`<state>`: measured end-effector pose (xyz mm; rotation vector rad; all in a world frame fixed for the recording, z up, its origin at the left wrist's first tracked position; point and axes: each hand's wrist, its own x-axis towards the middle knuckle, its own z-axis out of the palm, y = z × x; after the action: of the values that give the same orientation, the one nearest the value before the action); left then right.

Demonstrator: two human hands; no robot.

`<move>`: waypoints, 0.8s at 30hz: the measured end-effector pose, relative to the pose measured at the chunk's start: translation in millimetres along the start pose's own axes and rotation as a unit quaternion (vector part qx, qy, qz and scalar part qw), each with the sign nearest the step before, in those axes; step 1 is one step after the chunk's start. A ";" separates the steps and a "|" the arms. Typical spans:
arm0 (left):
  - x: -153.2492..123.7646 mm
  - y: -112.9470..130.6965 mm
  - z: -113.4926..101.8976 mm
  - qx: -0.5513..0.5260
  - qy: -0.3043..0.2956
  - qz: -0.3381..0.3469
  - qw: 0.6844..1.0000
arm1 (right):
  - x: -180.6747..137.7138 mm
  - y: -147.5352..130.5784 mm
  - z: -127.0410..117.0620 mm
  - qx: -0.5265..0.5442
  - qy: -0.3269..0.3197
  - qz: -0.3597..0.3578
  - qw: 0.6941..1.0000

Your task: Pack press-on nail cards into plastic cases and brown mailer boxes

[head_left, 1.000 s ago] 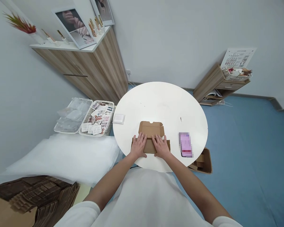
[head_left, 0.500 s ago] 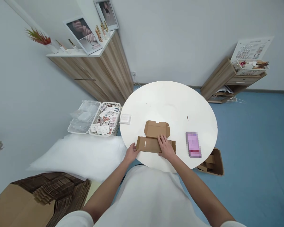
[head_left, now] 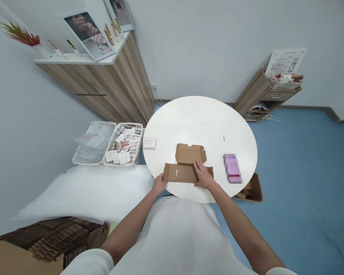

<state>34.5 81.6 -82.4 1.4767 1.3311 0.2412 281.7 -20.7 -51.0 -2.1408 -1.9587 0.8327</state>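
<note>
A partly unfolded brown cardboard box (head_left: 186, 172) lies on the round white table (head_left: 202, 118) in front of me. Its upper panel with the notched edge points away from me, and a short white strip marks its lower panel. At the left end, my left hand (head_left: 159, 184) pinches the side flap between thumb and fingers. My right hand (head_left: 204, 178) rests on the right part of the lower panel, fingers stretched out across the fold. To the right of that hand is a purple item (head_left: 232, 169), pixelated so its kind cannot be made out.
A small white pack (head_left: 150, 143) sits at the table's left edge. Left of it stand a basket of printed cards (head_left: 106, 152) and a tray of clear plastic pieces (head_left: 94, 147). Flattened cartons (head_left: 51, 238) fill the lower left. An open cardboard carton (head_left: 256, 189) stands below the table's right side.
My left hand has closed around the box's left flap. The right hand remains on the panel, slightly shifted. The whole view has swung a little.
</note>
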 end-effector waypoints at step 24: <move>4.9 15.8 -17.6 -0.060 -0.016 0.049 0.997 | 5.4 -32.7 12.4 -0.054 0.017 0.038 0.998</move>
<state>32.7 98.7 -65.3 1.4394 1.1996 0.3541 247.0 -13.8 -48.6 -2.2868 -1.9582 0.7124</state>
